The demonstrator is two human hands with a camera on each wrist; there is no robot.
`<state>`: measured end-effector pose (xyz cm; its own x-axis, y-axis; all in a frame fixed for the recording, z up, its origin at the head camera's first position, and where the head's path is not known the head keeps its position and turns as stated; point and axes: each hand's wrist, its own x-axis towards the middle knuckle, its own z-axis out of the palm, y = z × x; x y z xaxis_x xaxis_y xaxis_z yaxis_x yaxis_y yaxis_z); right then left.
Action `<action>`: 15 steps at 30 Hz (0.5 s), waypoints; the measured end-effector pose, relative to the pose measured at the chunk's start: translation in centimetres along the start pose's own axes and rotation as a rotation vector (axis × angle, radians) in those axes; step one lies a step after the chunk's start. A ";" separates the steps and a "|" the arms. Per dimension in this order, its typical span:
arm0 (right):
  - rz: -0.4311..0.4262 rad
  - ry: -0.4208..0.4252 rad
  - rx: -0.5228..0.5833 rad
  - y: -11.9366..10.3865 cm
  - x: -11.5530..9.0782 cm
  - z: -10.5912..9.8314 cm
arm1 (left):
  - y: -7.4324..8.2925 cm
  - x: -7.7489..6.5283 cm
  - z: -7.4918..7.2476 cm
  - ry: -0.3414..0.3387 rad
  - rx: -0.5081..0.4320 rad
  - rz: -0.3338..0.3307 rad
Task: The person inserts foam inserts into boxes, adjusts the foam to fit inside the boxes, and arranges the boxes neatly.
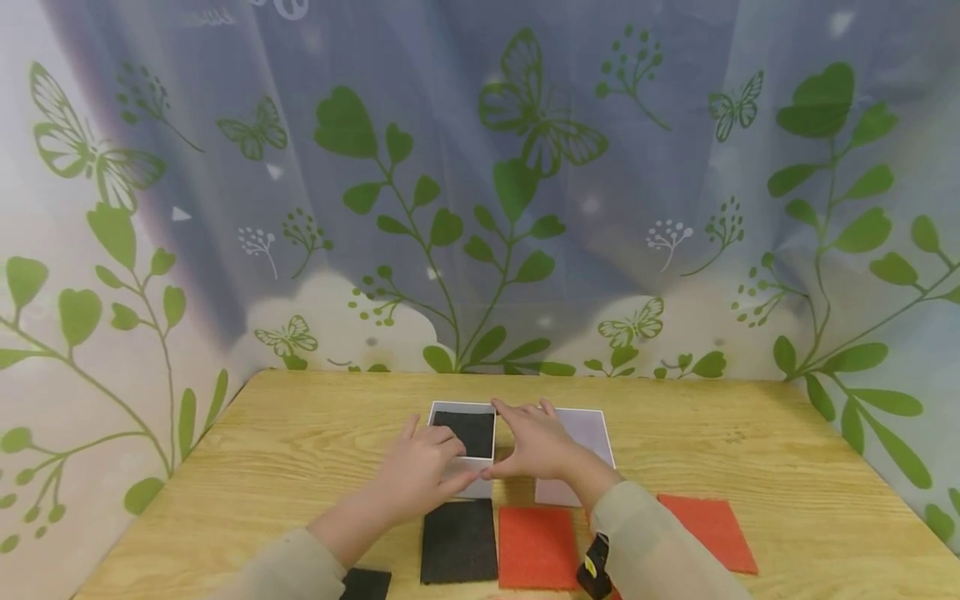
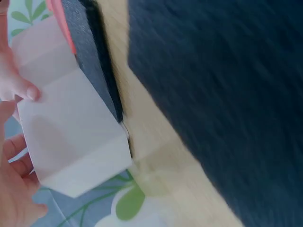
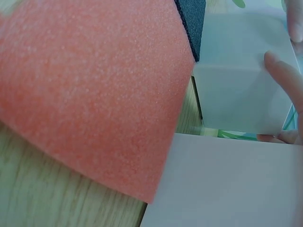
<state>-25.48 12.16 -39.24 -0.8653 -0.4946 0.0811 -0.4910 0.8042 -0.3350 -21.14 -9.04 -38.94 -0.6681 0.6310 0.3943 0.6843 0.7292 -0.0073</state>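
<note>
A white open-topped box (image 1: pixel 477 487) stands on the table with a black foam sheet (image 1: pixel 467 423) in it. Over its left side my left hand (image 1: pixel 422 465) reaches into the opening, fingers bent on the black foam and thumb near the front rim. The fingertips are partly hidden by the rim in the left wrist view. From the right, my right hand (image 1: pixel 536 440) grips the same box, its thumb (image 3: pixel 279 66) on the front wall and fingers stretched toward the back corner. Just beside it, partly behind this hand, is a second white box (image 1: pixel 588 429).
In front of the boxes lie a black foam sheet (image 1: pixel 459 542) and a red one (image 1: pixel 537 547). Another red sheet (image 1: pixel 708 529) is to the right, partly under the right sleeve. A black piece (image 1: pixel 366 585) shows by the left sleeve. A patterned curtain (image 1: pixel 450 208) hangs behind the table.
</note>
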 end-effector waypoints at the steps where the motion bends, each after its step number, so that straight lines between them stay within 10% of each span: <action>1: 0.000 -0.001 -0.001 0.0 0.0 0.0 | 0.2 0.1 0.1 -0.012 -0.046 -0.011; 7: 0.001 -0.003 -0.023 0.0 0.0 -0.1 | 1.0 1.0 0.4 -0.097 -0.228 -0.066; 15: 0.005 -0.005 -0.044 -0.1 0.0 -0.1 | 1.3 1.7 0.8 -0.115 -0.231 -0.072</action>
<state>-25.44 12.07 -39.11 -0.8672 -0.4923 0.0746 -0.4909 0.8202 -0.2935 -21.58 -6.85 -38.99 -0.7372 0.6156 0.2787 0.6736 0.7018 0.2317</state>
